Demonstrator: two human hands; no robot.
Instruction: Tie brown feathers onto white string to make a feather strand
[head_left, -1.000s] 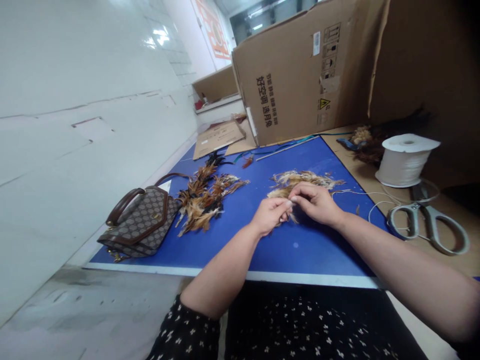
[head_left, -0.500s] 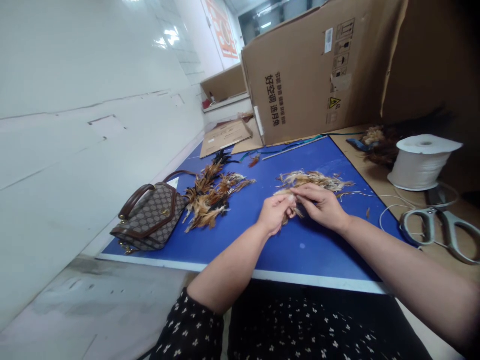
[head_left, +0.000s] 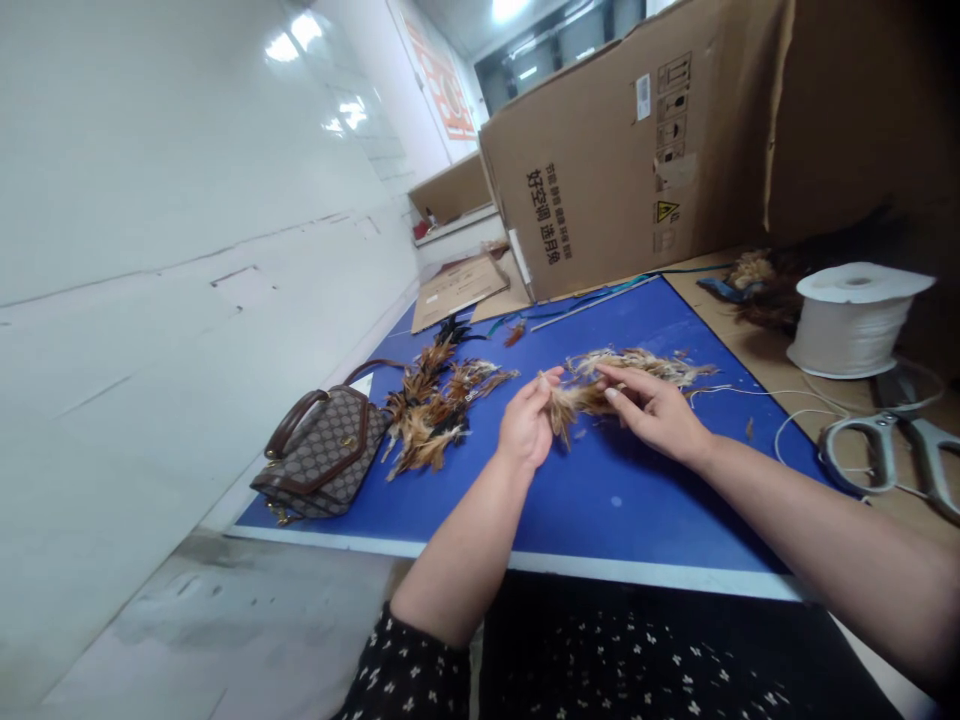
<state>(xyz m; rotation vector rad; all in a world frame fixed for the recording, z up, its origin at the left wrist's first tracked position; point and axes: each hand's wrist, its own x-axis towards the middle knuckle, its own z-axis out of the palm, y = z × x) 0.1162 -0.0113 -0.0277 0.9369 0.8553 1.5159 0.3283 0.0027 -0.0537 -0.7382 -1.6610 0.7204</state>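
My left hand (head_left: 526,425) is closed on a bunch of tan feathers (head_left: 566,408), pinched near the thumb, with the tips fanning downward. To its right, my right hand (head_left: 658,415) has its thumb and forefinger apart, close to the end of that bunch. Just behind the hands lies a pile of loose brown and white feathers (head_left: 645,362) on the blue mat (head_left: 577,500). A white string (head_left: 739,390) runs from near this pile toward the right side. Farther left, a brown and black feather strip (head_left: 424,405) rests on the mat.
A patterned handbag (head_left: 322,455) stands at the left. On the right are a white spool (head_left: 851,325) and large scissors (head_left: 874,445). A big cardboard box (head_left: 600,170) rises at the back, with flat cardboard (head_left: 461,288) beside it.
My hands, pressed together at the feathers before, have drawn apart. The right thumb and forefinger have spread, and more of the feather bunch shows in my left hand. The camera view has shifted slightly.
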